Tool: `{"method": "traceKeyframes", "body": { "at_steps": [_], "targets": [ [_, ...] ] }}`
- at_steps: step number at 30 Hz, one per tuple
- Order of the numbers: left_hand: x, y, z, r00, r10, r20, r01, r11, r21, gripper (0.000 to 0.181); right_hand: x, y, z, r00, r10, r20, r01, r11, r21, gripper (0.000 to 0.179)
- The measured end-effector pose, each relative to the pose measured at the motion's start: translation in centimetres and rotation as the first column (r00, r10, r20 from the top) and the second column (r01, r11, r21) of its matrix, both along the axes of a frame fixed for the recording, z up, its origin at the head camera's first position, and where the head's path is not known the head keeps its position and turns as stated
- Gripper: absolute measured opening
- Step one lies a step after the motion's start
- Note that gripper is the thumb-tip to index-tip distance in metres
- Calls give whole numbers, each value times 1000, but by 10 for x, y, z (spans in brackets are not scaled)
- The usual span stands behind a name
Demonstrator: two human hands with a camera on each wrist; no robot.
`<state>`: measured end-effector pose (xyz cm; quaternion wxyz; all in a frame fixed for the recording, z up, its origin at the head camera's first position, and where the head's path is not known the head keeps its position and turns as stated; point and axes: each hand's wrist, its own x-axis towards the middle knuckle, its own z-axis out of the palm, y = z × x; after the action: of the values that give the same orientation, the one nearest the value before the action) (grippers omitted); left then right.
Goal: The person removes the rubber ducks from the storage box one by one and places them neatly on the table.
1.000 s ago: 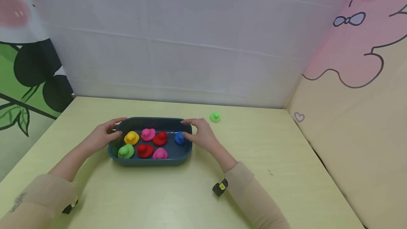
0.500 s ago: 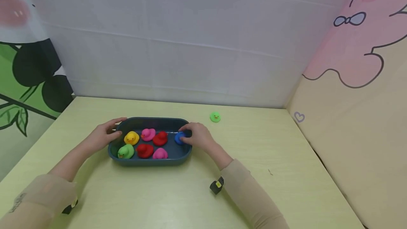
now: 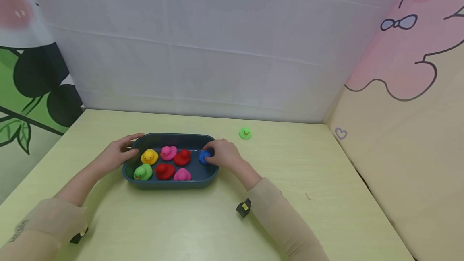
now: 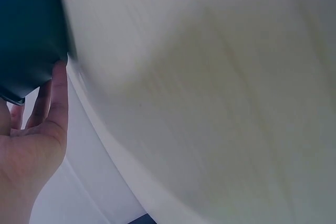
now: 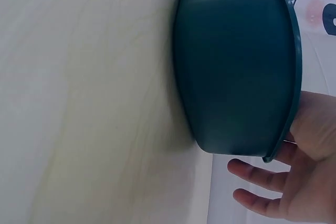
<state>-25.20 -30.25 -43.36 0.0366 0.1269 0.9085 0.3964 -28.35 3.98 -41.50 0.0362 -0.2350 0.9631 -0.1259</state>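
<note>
A dark teal tray (image 3: pixel 170 185) sits on the table with several small rubber ducks in it. My left hand (image 3: pixel 115 155) holds the tray's left end, thumb over the rim and fingers along the outer wall, as the left wrist view also shows. At the tray's right end my right hand (image 3: pixel 226 155) reaches over the rim and pinches a blue rubber duck (image 3: pixel 203 157) between thumb and forefinger. In the right wrist view, other fingers (image 5: pixel 257 176) stay outside the tray wall, while thumb tip and duck are hidden.
Inside the tray are a yellow duck (image 3: pixel 150 156), a green duck (image 3: pixel 143 172), two red ducks (image 3: pixel 164 171) and two pink ducks (image 3: pixel 168 153). One bright green duck (image 3: pixel 245 133) stands on the table (image 3: pixel 282 152) behind the right hand. A pale cloth wall rises at the back.
My right hand's thumb and fingers have drawn together round the blue duck, and its forearm has shifted slightly left. The left hand and the tray have hardly moved.
</note>
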Motion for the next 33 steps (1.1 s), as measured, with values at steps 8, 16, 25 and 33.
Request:
{"method": "traceKeyframes", "body": {
  "at_steps": [8, 16, 25, 33],
  "targets": [
    [0, 0, 1, 1000, 7, 11, -7, 1000, 0, 54, 2, -4, 3, 1000, -7, 10, 7, 1000, 9, 28],
    [1, 1, 0, 1000, 4, 11, -4, 1000, 2, 55, 2, -3, 2, 1000, -4, 9, 4, 1000, -15, 28],
    [0, 0, -1, 1000, 14, 7, -14, 1000, -11, 55, 3, 0, 1, 1000, -12, 15, 13, 998, -54, 28],
    [1, 1, 2, 1000, 12, 26, -12, 1000, 0, 55, 6, 4, 2, 998, -31, -52, 27, 997, -76, 27]
  ]
}}
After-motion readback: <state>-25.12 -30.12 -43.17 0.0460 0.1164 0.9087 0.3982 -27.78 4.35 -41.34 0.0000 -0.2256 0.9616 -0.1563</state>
